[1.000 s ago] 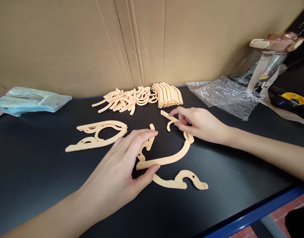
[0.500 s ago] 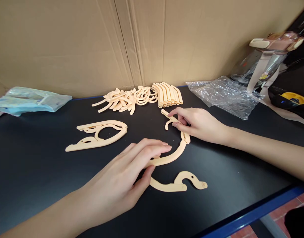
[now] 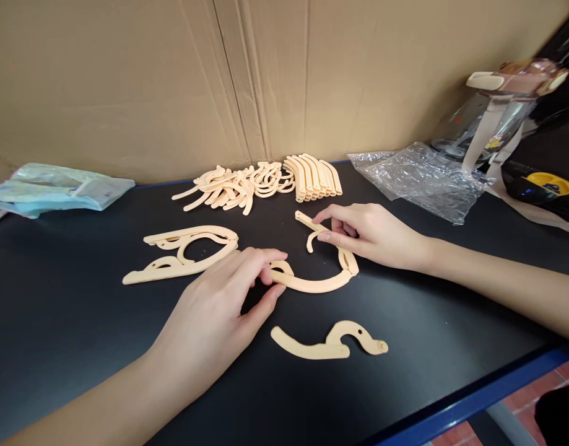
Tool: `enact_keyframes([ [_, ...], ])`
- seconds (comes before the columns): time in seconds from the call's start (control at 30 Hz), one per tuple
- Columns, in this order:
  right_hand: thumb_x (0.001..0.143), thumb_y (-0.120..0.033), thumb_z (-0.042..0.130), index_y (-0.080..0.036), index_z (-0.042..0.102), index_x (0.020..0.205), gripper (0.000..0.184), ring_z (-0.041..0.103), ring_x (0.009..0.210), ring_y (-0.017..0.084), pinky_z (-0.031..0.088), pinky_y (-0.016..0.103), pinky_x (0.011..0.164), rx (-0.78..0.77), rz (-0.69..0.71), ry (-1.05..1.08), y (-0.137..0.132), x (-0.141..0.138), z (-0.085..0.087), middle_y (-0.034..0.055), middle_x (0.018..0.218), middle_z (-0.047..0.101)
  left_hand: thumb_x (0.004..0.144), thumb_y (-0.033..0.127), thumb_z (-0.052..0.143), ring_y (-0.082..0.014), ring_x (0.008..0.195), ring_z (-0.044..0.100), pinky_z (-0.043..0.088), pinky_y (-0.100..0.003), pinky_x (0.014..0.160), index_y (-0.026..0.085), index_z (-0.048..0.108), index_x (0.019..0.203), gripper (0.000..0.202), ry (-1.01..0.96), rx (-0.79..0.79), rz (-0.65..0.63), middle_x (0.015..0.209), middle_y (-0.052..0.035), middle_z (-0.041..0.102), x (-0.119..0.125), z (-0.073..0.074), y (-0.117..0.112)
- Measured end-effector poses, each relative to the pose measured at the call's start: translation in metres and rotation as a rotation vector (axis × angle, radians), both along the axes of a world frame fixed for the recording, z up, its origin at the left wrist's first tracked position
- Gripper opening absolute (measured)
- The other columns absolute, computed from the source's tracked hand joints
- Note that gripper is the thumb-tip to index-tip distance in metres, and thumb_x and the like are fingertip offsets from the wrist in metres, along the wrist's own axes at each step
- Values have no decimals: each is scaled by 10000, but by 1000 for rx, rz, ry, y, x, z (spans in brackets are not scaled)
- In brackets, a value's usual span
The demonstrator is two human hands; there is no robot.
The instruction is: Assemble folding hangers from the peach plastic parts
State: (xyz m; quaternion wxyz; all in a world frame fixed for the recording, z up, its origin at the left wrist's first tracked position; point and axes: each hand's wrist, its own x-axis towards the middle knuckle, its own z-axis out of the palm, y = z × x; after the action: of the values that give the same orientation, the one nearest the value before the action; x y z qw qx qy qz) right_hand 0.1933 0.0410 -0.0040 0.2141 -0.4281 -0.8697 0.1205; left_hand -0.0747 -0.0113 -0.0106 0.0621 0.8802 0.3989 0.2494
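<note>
A cream plastic folding hanger (image 3: pixel 319 285) is spread in a curve above the black table, its joint bending at the right. My left hand (image 3: pixel 228 291) pinches the left end of its lower arm between thumb and fingers. Its upper arm is gripped by my right hand (image 3: pixel 363 232), with a slotted tip and a small curved piece sticking out past the fingertips. Nearer to me lies a separate hook piece (image 3: pixel 312 351) joined to a short curved arm. Left of my hands rests another hanger (image 3: pixel 191 266), folded into a narrow U shape.
At the back, loose curved hanger parts (image 3: pixel 228 189) lie in a heap beside a neat stack of arms (image 3: pixel 314 176). Crumpled clear plastic (image 3: pixel 428 176) and a strapped bottle (image 3: pixel 498 118) are at the right. A bluish plastic packet (image 3: pixel 65 186) lies far left. Cardboard (image 3: pixel 149 80) stands behind.
My left hand has moved up and away from me, lifting the hanger's lower arm closer to the upper one. The hook piece's left end is now uncovered. My right hand has barely moved.
</note>
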Motion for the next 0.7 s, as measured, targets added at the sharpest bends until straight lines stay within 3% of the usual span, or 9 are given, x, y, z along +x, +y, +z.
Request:
enact_keyframes([
  [0.13, 1021, -418, 494, -147, 641, 1153, 336, 531, 534, 93, 376, 226, 579, -66, 56, 84, -4, -2, 1, -49, 651, 617, 997, 245, 540, -165, 956, 617, 487, -299, 837, 239, 523, 1174, 178, 11, 17, -60, 1047, 1, 637, 1, 3, 0],
  [0.27, 1031, -265, 424, -157, 623, 1197, 281, 497, 514, 88, 368, 215, 546, -113, 135, 122, -7, -2, 1, -65, 627, 571, 1016, 323, 513, -196, 1051, 625, 487, -326, 897, 239, 512, 1254, 252, 41, -52, -40, 1152, -30, 649, 0, 4, -2],
  [0.37, 1002, -182, 447, -146, 588, 1230, 271, 476, 529, 84, 379, 205, 551, -155, 242, 167, -10, -4, 3, -77, 632, 546, 1025, 389, 488, -219, 1125, 613, 487, -351, 943, 260, 496, 1313, 316, 40, -98, -27, 1233, -38, 639, -1, 3, -2],
  [0.5, 972, -91, 455, -152, 551, 1252, 302, 553, 622, 87, 434, 199, 602, -242, 417, 228, -17, -8, 4, -50, 728, 614, 1036, 413, 452, -244, 1282, 542, 455, -395, 1051, 271, 471, 1379, 372, 58, -85, -15, 1400, -57, 573, 0, 2, 0],
  [0.57, 970, -85, 465, -164, 575, 1215, 279, 562, 651, 95, 451, 208, 626, -165, 439, 240, -19, -10, 3, -30, 765, 619, 1043, 390, 436, -248, 1322, 512, 440, -408, 1078, 265, 495, 1376, 361, 88, -42, -45, 1446, -65, 539, 0, 2, 0],
  [0.7, 983, -158, 492, -167, 642, 1129, 209, 604, 911, 176, 492, 321, 831, 190, 342, 138, -14, -8, 0, 85, 1011, 676, 1046, 351, 441, -244, 1365, 470, 407, -414, 1125, 211, 541, 1360, 358, 150, 47, -149, 1431, -64, 581, 1, 2, -2],
])
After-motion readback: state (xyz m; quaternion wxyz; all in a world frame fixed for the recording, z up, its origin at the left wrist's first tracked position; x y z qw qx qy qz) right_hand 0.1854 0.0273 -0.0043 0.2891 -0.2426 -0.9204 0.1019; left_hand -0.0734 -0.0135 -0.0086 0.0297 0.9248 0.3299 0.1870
